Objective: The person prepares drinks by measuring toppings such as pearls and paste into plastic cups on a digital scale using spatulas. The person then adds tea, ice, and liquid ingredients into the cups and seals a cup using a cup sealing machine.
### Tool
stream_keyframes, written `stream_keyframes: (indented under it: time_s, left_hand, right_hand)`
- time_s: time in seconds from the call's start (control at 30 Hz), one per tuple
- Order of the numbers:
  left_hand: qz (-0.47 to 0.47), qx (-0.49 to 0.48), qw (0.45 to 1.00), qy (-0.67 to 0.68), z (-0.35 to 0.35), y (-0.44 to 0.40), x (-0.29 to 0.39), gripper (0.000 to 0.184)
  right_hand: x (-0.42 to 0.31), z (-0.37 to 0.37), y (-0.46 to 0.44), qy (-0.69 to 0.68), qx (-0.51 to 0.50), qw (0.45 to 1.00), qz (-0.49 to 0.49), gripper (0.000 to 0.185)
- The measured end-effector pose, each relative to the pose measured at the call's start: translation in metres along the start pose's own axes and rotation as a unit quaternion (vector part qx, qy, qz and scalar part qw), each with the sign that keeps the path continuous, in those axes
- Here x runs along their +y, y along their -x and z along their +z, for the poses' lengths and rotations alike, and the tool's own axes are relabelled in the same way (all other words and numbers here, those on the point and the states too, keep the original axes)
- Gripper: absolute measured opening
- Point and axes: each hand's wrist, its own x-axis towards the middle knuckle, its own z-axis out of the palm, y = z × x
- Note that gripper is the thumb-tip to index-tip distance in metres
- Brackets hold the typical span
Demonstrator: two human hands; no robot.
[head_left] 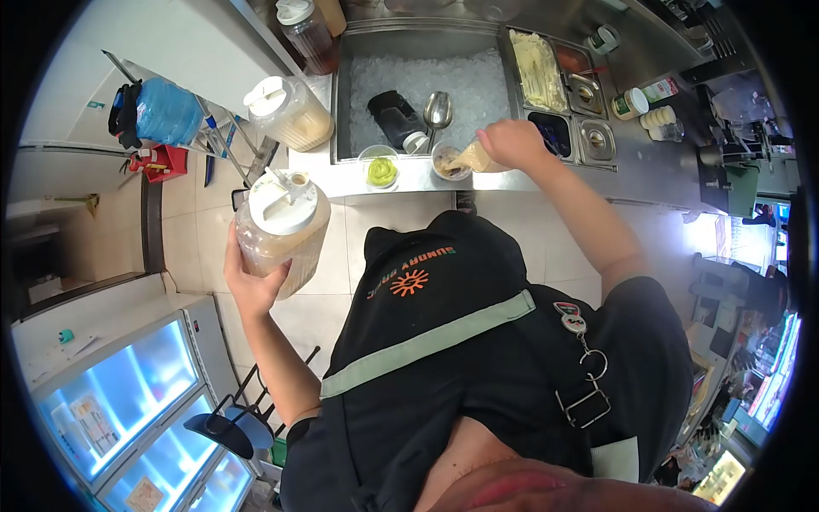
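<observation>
My left hand (251, 277) is closed round a ribbed clear pitcher (294, 256) with a white lid, held off the counter's left end; pale liquid shows inside. Over the counter's front edge, my right hand (516, 145) grips a small tan-filled container (478, 159), tilted toward a clear plastic cup (450, 162). Whether it is a cup or a soft bag I cannot tell, as my fingers cover part of it. Dark stuff lies in the clear cup. To its left stands another clear cup (380, 169) with a bright green swirl in it.
Behind the cups, an ice bin (478, 77) holds a metal scoop (438, 111) and a dark bottle (394, 119). A second pitcher (294, 119) stands to the left. On the right are food pans (537, 72) and jars. A blue water jug (171, 113) is at far left.
</observation>
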Motion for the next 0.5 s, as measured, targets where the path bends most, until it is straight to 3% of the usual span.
stream_keyframes:
  time_s: [0.33, 0.5]
  left_hand:
    - [-0.005, -0.011, 1.0, 0.007, 0.007, -0.001, 0.01, 0.093]
    - [0.005, -0.017, 1.0, -0.017, 0.012, -0.006, 0.01, 0.093]
  right_hand:
    - [-0.046, -0.005, -0.03, 0.03, -0.107, 0.993, -0.035, 0.037]
    - [-0.047, 0.005, -0.038, 0.026, -0.101, 0.994, -0.02, 0.038]
